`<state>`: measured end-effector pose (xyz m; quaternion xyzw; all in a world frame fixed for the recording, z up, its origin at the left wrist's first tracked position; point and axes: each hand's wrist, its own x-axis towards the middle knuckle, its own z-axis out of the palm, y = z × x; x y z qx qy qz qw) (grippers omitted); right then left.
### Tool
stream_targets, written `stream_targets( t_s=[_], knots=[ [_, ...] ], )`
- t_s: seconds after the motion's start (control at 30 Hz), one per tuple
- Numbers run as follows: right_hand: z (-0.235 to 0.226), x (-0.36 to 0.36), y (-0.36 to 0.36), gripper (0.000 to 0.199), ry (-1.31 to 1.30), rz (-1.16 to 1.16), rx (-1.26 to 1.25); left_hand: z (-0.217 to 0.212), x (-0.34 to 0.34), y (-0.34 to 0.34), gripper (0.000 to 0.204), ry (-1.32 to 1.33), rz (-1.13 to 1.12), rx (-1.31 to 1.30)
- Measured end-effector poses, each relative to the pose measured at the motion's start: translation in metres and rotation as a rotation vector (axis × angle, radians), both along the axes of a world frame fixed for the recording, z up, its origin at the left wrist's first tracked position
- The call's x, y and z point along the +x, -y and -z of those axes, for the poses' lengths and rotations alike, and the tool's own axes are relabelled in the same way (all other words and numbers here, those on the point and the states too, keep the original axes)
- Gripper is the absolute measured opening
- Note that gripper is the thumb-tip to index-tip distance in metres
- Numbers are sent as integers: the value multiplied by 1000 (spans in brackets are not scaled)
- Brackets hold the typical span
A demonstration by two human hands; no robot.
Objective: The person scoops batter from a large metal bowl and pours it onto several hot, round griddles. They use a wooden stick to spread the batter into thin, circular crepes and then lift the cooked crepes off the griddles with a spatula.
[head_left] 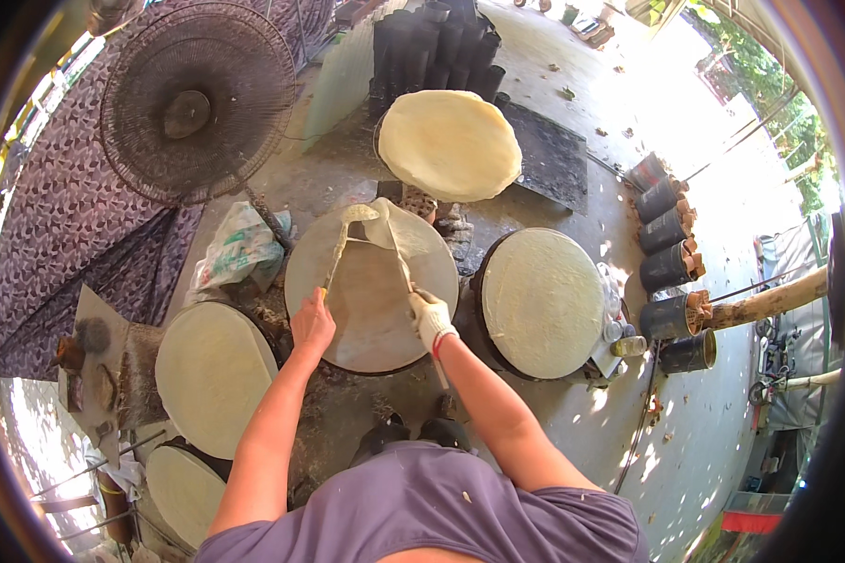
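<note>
A round griddle (371, 324) lies in front of me, its near part grey and bare, with pale wet batter (421, 239) across its far part. My left hand (313, 325), bare, is closed round the handle of a batter-coated ladle (359, 214), whose bowl is over the griddle's far edge. In a pale work glove, my right hand (432, 319) grips a long thin-handled spreader (379, 223). Its far end is smeared with batter and lies beside the ladle's bowl; the exact shape of that end is hard to make out.
Pale batter sheets cover griddles at right (545, 302), left (214, 375) and lower left (186, 493). A yellowish sheet (451, 145) domes over another at the back. A large fan (197, 103) stands far left near a plastic bag (244, 246). Black pots (667, 267) line the right.
</note>
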<state>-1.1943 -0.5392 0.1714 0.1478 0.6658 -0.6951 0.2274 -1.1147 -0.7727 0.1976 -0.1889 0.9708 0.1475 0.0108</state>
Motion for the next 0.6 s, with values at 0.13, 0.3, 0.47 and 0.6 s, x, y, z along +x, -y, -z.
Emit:
stream_targets(
  t_s=[0.13, 0.3, 0.47, 0.6],
  knots=[
    [20, 25, -11, 30, -101, 410, -148, -17, 20, 21, 56, -102, 22, -88],
    [-47, 3, 29, 35, 155, -79, 17, -15, 46, 41, 60, -98, -17, -102],
    [49, 6, -8, 33, -150, 107, 110, -7, 62, 60, 67, -199, -35, -97],
    [-51, 0, 42, 38, 76, -276, 112, -13, 87, 70, 63, -221, -73, -73]
  ],
)
